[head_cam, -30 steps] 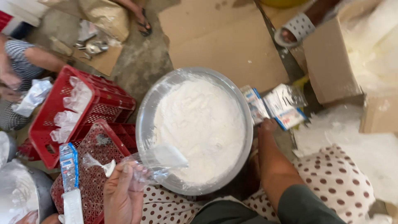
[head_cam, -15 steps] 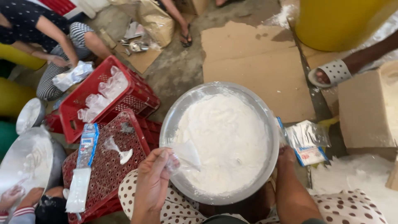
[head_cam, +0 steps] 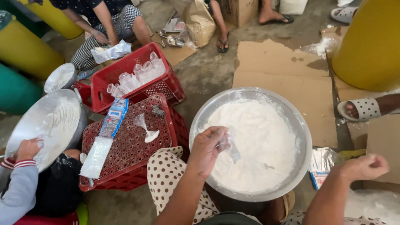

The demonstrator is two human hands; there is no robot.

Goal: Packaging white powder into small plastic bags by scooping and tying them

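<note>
My left hand (head_cam: pixel 208 148) pinches a small clear plastic bag (head_cam: pixel 231 148) over the near left part of a wide metal bowl (head_cam: pixel 300 125). The bowl is full of white powder (head_cam: pixel 258 141). My right hand (head_cam: pixel 364 166) is a closed fist just past the bowl's right rim, with nothing visible in it. It hovers beside a stack of clear bags in a printed packet (head_cam: pixel 323 164) on the floor.
An upturned red crate (head_cam: pixel 125 162) on my left carries a filled small bag (head_cam: pixel 146 129) and long packets (head_cam: pixel 112 118). Another red crate (head_cam: pixel 171 85) behind it holds several filled bags. A person at the lower left holds a metal basin (head_cam: pixel 46 125). Yellow drums, cardboard sheets and other people's feet surround us.
The view has tilted up and left, showing more of the floor and people. My left hand has lifted the bag over the powder. My right hand has closed into a fist.
</note>
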